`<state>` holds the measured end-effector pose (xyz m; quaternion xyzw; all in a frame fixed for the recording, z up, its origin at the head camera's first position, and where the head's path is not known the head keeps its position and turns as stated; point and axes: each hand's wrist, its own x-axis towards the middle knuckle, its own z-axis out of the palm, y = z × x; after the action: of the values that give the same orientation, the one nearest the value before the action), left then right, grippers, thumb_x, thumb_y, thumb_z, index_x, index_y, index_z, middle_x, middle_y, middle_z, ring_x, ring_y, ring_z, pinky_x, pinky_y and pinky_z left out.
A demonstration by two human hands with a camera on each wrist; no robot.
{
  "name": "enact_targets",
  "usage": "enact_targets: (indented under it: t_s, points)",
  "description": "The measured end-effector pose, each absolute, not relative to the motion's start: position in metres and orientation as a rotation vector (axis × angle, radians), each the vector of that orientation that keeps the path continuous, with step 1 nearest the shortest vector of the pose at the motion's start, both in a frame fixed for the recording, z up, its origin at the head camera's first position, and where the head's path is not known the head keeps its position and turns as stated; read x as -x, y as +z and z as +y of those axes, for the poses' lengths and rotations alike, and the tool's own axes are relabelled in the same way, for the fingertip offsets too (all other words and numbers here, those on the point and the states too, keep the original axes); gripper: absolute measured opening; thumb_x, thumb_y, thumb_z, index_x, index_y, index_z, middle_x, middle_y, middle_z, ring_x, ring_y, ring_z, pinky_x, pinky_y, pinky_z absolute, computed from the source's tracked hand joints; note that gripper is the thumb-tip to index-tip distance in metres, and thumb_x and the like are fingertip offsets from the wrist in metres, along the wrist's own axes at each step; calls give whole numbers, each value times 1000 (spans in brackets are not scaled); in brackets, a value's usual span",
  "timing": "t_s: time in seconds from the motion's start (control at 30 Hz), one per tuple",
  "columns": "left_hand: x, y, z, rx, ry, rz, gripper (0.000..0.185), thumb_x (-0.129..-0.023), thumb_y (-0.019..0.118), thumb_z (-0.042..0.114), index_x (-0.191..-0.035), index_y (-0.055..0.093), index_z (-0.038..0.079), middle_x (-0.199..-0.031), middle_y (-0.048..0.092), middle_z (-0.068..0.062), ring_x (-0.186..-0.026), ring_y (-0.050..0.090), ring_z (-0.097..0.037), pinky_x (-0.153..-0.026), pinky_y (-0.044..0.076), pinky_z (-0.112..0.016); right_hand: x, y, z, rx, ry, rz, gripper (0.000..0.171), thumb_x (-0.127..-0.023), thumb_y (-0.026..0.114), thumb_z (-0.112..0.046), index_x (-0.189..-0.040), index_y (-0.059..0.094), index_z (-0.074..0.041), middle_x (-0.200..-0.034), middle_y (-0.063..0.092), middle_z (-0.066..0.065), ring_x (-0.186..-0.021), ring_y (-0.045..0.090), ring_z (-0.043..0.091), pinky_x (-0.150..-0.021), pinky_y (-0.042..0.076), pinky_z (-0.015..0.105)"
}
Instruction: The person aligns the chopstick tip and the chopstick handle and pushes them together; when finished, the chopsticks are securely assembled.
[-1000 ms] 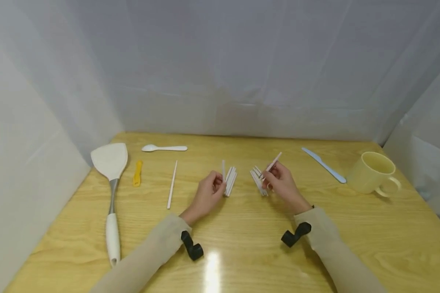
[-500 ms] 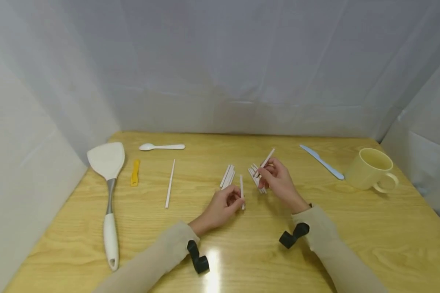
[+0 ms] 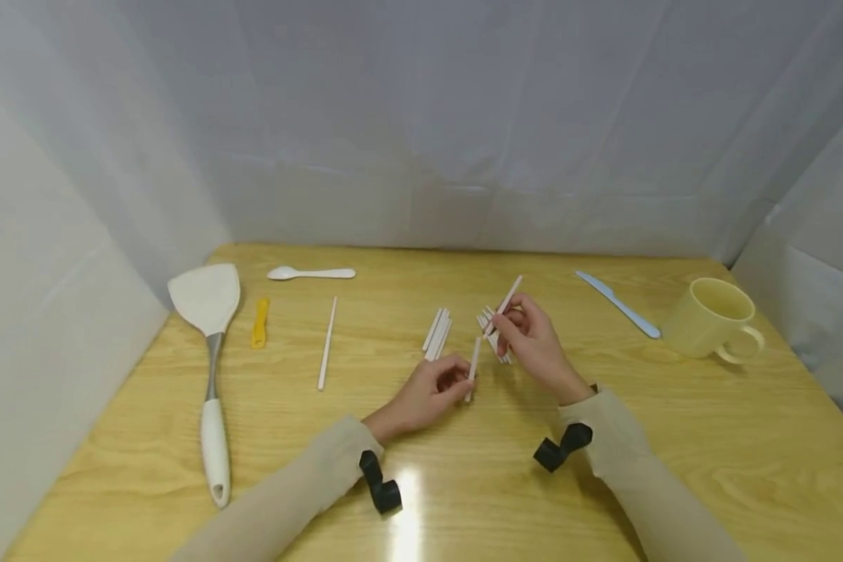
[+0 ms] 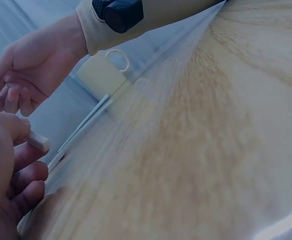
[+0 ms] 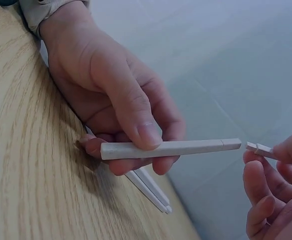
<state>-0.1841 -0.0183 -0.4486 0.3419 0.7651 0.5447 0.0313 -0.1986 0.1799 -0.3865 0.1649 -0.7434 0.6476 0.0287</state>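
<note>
Left hand (image 3: 428, 390) low over mid-bench (image 3: 464, 484), fingers curled, pinching one short white stick (image 3: 471, 368) between thumb and forefinger. Right hand (image 3: 530, 343) just beside, raised, fingers closed on a second stick (image 3: 509, 297) angled up. Two stick piles (image 3: 437, 334) on the bench behind the hands. Spatula (image 3: 211, 367) by the left edge, mug (image 3: 709, 320) near the right; bare wood toward the near edge.
</note>
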Motion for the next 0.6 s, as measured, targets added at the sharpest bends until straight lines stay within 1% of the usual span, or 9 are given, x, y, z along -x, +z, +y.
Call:
enact_targets:
  t_s: [0.13, 0.33, 0.47, 0.6]
  points:
    - [184, -448, -20, -1054, 1660, 2354, 11, -94, 61, 8, -100, 64, 0, -84, 68, -10, -69, 53, -2, -63, 46, -20, 199, -386, 179, -537, 1998, -2282, 12, -99, 49, -5, -104, 46, 5, -80, 63, 7, -54, 52, 13, -52, 44, 32]
    - [183, -448, -19, -1080, 1665, 2320, 10, -94, 59, 6, -98, 63, -2, -81, 66, -10, -67, 51, -2, -60, 44, -19, 200, -388, 179, -566, 1920, -2346, 10, -98, 51, -4, -102, 47, 5, -80, 64, 1, -52, 49, 13, -51, 43, 28]
    - [183, -447, -19, -1059, 1661, 2308, 9, -94, 59, 6, -96, 63, -1, -78, 64, -9, -66, 50, -3, -59, 43, -19, 199, -388, 180, -563, 1939, -2377, 10, -98, 51, -3, -102, 47, 5, -80, 62, 2, -50, 44, 8, -49, 41, 25]
    - [183, -448, -18, -1020, 1661, 2313, 8, -94, 59, 6, -96, 63, 0, -76, 62, -8, -65, 50, -4, -59, 42, -18, 198, -387, 181, -573, 1938, -2406, 11, -98, 51, -3, -101, 47, 6, -80, 59, 9, -51, 44, 8, -49, 40, 26]
